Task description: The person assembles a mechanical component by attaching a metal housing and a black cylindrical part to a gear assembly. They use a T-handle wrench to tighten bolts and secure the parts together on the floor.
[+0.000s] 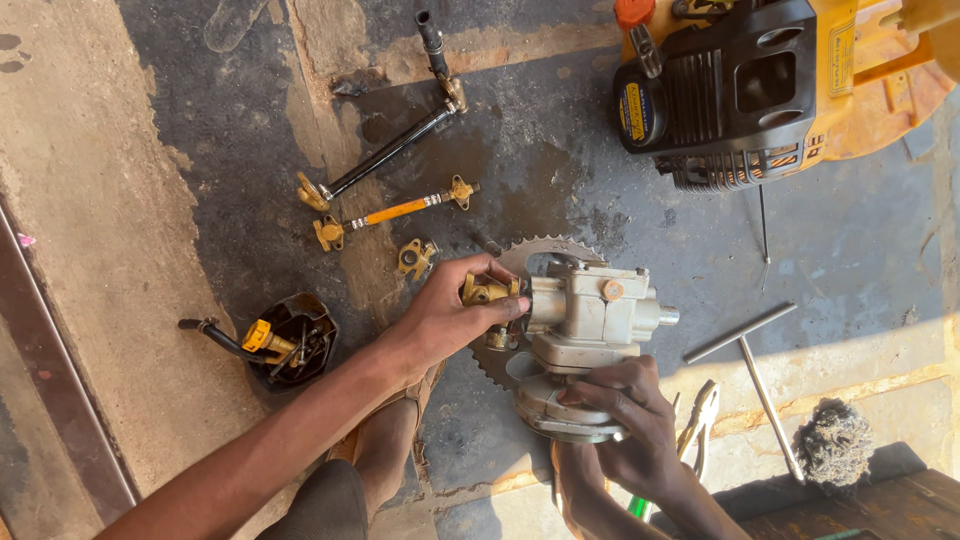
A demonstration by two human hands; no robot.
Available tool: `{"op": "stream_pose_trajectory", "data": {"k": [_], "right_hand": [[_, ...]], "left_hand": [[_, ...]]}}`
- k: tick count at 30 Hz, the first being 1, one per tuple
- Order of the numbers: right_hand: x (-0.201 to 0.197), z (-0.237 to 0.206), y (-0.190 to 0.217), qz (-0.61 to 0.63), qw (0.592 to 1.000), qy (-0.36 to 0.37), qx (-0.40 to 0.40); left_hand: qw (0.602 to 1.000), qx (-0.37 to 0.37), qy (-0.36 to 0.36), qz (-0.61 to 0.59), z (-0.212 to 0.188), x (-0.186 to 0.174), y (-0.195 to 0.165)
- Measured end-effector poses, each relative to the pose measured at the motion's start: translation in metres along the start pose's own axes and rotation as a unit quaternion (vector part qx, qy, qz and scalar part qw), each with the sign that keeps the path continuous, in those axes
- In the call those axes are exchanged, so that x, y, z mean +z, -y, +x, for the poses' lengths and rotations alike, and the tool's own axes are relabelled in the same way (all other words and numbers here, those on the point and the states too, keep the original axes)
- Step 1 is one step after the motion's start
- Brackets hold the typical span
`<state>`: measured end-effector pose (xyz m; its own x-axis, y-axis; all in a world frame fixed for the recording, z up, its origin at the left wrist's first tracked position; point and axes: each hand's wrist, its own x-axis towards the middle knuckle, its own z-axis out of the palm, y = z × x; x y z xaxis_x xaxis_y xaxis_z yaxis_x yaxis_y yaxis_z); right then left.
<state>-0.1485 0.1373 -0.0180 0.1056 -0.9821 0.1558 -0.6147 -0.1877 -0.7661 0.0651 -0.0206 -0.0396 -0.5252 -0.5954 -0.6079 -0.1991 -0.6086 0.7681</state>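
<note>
- Left hand (450,312) closed around a small yellow brass fitting (483,290), fingers wrapped on it and pressing it to the left end of the grey metal pump body (590,310).
- Right hand (625,415) below, fingers curled tight over the round grey lower housing (545,405) of the same pump body, holding it steady.
- Pump body in the middle of the view, just above the oily concrete floor (200,200), with a toothed sprocket disc (530,255) directly behind it.
- Top right: yellow and black small engine (740,85), with a round dark label, yellow-rimmed, on its left face and a narrow yellow sticker on its right side.
- Left of the hands: two rods with yellow end pieces, one black (385,155), one orange (395,212), and a loose yellow clamp (415,258) near them.
- Lower left: black cup (300,340) holding small parts.
- Right side: T-shaped metal wrench (755,365), pliers (700,415), a ball of grey threads (832,445).
</note>
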Motion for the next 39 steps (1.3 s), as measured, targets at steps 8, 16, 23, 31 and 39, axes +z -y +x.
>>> {"op": "stream_pose_trajectory", "data": {"k": [8,16,23,31,39], "right_hand": [[-0.038,0.021,-0.009,0.091,0.980,-0.105,0.143],[-0.005,0.032,-0.049,0.277,0.883,-0.120,0.360],[-0.003,0.029,-0.050,0.321,0.882,-0.123,0.323],[-0.001,0.031,-0.047,0.297,0.886,-0.123,0.333],[0.002,0.032,-0.045,0.257,0.906,-0.129,0.310]], "left_hand": [[0.995,0.078,-0.010,0.058,0.006,0.007,-0.001],[0.994,0.097,-0.013,0.052,0.004,0.008,-0.004],[0.987,0.125,-0.017,0.097,0.002,0.010,-0.004],[0.999,-0.030,-0.042,-0.014,0.005,0.017,-0.005],[0.997,0.030,-0.058,0.037,0.002,0.018,-0.006]]}}
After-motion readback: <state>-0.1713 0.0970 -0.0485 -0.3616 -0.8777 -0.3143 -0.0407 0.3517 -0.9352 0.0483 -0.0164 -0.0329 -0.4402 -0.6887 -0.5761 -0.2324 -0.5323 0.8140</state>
